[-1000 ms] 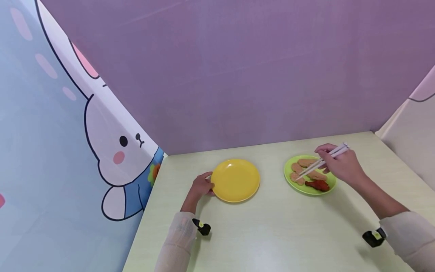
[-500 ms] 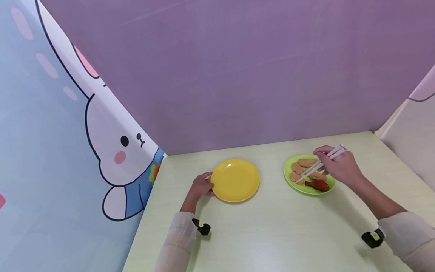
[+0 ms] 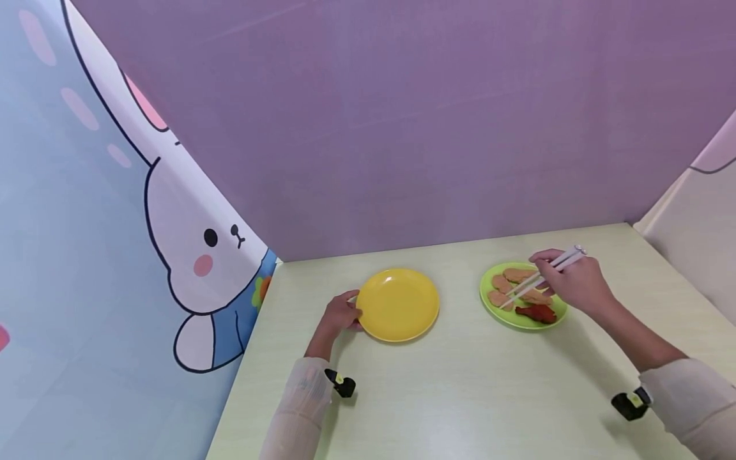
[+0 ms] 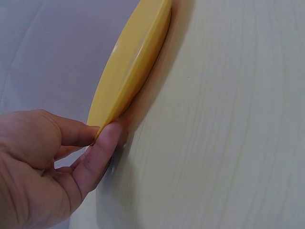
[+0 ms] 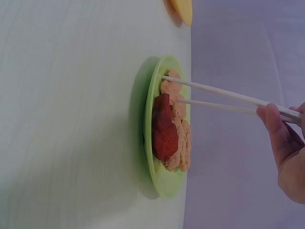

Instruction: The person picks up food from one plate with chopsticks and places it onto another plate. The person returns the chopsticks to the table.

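Note:
My left hand (image 3: 342,313) pinches the rim of a bare yellow plate (image 3: 398,305) between thumb and fingers; the left wrist view has the thumb on the upper side of the rim (image 4: 107,112). A pair of white chopsticks (image 3: 546,273) is held in my right hand (image 3: 577,284), over a green plate (image 3: 494,315). On that plate lie several tan breaded pieces of food and a reddish-brown drumstick (image 3: 537,313). The chopstick tips stand apart, right at a small rounded nugget (image 3: 498,298) on the plate's left side. In the right wrist view, the drumstick (image 5: 164,129) lies nearest the camera.
Both plates are on a pale wood-grain table (image 3: 448,383), the yellow one left of the green one. A purple partition (image 3: 431,128) rises along the back edge. To the left stands a blue panel with a cartoon rabbit (image 3: 201,255).
The chopstick tips have spread apart over the nugget, and my right hand has shifted very slightly left. My left hand and the yellow plate have stayed in place.

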Motion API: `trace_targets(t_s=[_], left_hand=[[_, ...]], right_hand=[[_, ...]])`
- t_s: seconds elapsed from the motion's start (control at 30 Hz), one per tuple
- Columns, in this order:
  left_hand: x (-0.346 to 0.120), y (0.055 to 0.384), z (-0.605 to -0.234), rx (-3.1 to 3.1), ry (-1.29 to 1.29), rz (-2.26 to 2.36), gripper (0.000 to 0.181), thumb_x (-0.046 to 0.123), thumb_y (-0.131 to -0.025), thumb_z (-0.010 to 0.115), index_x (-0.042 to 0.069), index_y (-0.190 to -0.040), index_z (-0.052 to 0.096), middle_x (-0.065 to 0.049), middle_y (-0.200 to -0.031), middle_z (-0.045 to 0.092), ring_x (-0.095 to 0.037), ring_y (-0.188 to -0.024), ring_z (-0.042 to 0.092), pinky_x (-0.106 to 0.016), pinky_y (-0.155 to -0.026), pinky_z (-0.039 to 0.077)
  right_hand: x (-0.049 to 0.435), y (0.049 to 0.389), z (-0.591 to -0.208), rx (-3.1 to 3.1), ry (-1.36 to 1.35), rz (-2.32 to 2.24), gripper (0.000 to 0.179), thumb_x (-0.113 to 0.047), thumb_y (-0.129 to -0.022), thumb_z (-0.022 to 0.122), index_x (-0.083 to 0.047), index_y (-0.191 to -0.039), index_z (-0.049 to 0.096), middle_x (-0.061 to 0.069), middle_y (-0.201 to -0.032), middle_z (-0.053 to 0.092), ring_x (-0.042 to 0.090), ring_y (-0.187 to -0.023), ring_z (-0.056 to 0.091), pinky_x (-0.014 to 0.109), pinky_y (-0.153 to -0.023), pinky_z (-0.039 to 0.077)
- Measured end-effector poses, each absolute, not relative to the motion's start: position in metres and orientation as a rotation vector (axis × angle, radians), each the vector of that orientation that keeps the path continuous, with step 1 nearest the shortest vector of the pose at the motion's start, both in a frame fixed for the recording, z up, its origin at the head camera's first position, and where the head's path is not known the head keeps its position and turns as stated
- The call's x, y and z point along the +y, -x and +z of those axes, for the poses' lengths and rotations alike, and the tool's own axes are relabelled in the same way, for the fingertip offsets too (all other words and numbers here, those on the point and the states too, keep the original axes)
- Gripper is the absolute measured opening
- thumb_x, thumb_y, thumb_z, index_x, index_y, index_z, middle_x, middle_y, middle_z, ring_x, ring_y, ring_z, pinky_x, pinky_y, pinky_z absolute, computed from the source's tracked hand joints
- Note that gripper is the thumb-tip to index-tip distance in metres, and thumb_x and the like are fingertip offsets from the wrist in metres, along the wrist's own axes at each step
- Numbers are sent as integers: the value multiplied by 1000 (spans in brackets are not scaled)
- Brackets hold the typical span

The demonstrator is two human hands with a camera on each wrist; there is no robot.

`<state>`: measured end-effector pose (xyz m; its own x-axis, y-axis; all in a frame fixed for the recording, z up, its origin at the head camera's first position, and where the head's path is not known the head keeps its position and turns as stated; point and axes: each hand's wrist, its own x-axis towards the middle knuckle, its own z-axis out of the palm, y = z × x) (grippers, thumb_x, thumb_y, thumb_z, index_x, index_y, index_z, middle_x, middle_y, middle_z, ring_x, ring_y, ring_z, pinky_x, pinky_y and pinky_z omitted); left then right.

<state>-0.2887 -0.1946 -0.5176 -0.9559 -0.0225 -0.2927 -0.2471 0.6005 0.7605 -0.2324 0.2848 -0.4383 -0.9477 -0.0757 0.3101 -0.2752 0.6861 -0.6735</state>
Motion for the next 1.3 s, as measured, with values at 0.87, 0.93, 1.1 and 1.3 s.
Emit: trace_targets(t_s=[0.87, 0.93, 1.1, 1.3], left_hand=[[-193, 289, -520, 2586, 224, 1259, 61, 5, -91, 66, 14, -149, 52, -17, -115, 71, -13, -69, 72, -27, -67, 61], [-193, 289, -520, 2577, 229, 1264, 61, 5, -91, 66, 14, -150, 52, -17, -116, 70, -13, -69, 72, -27, -67, 62], [-192, 291, -519, 2568, 253, 1267, 61, 4, -91, 65, 15, -150, 52, -17, -117, 70, -14, -69, 73, -27, -66, 62], [-191, 292, -520, 2576, 261, 1269, 62, 3, -90, 65, 14, -150, 51, -17, -116, 70, -15, -69, 73, -26, -65, 62]], right_hand=[[292, 232, -434, -2579, -98, 1328, 35, -24, -106, 51, 3, -119, 68, 28, -90, 74, 9, -55, 71, 26, -51, 59], [291, 232, -434, -2569, -82, 1368, 36, -25, -106, 51, 4, -121, 67, 27, -91, 73, 10, -56, 72, 27, -52, 60], [285, 235, -433, -2531, -57, 1457, 38, -27, -105, 54, 4, -123, 66, 21, -89, 74, 12, -59, 73, 28, -54, 61], [271, 239, -434, -2476, -37, 1550, 38, -30, -104, 57, 2, -123, 67, 5, -82, 75, 18, -62, 75, 29, -56, 61]])
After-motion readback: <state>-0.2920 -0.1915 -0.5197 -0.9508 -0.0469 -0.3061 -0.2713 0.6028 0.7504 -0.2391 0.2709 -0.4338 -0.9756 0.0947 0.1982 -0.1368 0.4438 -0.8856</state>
